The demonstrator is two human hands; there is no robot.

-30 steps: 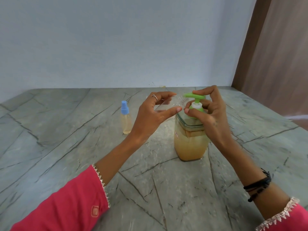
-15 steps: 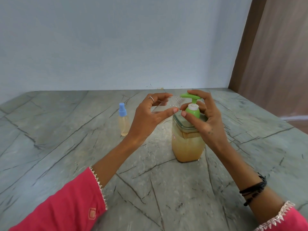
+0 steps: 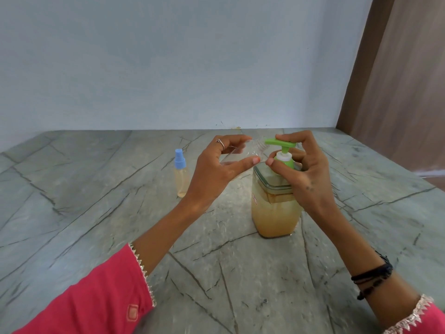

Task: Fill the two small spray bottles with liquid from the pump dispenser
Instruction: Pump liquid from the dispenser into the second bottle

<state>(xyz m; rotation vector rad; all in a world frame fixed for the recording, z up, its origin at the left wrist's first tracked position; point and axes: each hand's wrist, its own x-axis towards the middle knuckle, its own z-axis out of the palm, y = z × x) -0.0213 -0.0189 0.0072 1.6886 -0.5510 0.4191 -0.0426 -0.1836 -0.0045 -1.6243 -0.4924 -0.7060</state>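
A square clear pump dispenser [image 3: 274,213] of amber liquid stands on the stone counter, with a green pump head [image 3: 281,143] on top. My right hand [image 3: 303,172] curls round the pump, index finger on the green head and thumb at the white collar. My left hand [image 3: 216,169] grips a small clear uncapped spray bottle [image 3: 250,151], tilted with its threaded neck just under the green spout. A second small spray bottle [image 3: 180,175] with a blue cap stands upright to the left and holds pale amber liquid.
The grey veined stone counter [image 3: 96,225] runs back to a pale blue wall. A brown wooden panel [image 3: 397,92] rises at the right, beyond the counter's edge.
The green pump head has risen from its lower position half a second ago. Both hands keep their holds, and the clear bottle's neck stays under the spout.
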